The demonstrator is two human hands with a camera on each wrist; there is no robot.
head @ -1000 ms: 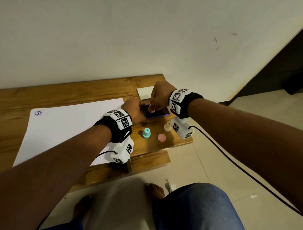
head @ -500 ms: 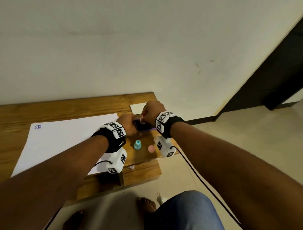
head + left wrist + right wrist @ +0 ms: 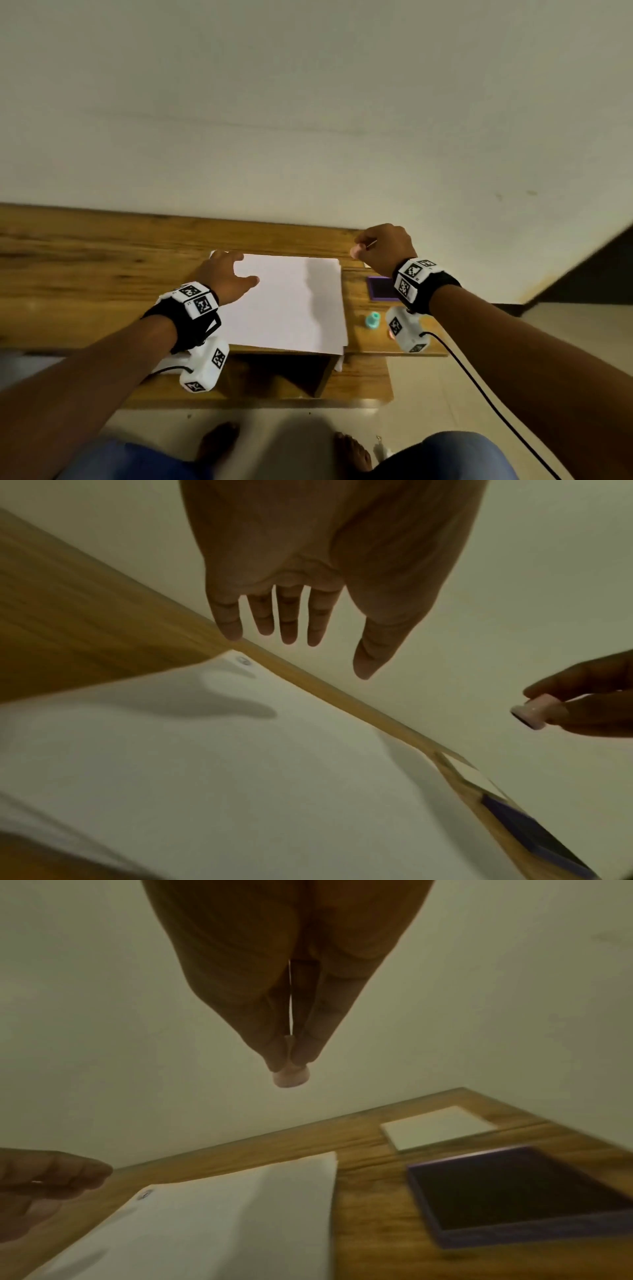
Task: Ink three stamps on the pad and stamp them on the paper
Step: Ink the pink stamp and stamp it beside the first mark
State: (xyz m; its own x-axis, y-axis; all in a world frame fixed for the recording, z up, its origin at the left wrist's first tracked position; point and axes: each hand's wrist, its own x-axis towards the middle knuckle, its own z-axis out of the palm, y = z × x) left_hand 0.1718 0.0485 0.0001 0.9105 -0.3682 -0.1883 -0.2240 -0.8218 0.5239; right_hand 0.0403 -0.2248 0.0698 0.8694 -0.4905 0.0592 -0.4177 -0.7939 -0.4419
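Note:
My right hand (image 3: 359, 247) pinches a small pale pink stamp (image 3: 291, 1077) by its handle, in the air beyond the paper's far right corner. Its face points down and left. The purple ink pad (image 3: 381, 288) lies open on the wooden table (image 3: 102, 260), just right of the white paper (image 3: 284, 308). My left hand (image 3: 239, 268) hovers open, fingers spread, over the paper's far left corner. A round blue print (image 3: 243, 660) sits in that corner. A teal stamp (image 3: 372, 320) stands near the pad. A pink stamp (image 3: 391, 334) shows partly behind my right wrist camera.
The pad's white lid (image 3: 438, 1127) lies behind the pad, by the wall. The table's right edge (image 3: 442, 354) is just past the stamps. A black cable (image 3: 486, 401) trails from my right wrist. My feet and knees are below the table's front.
My right hand has lifted the stamp off the pad and carried it left toward the paper. My left hand let go of the pad, moved over the paper and opened. My head turned left.

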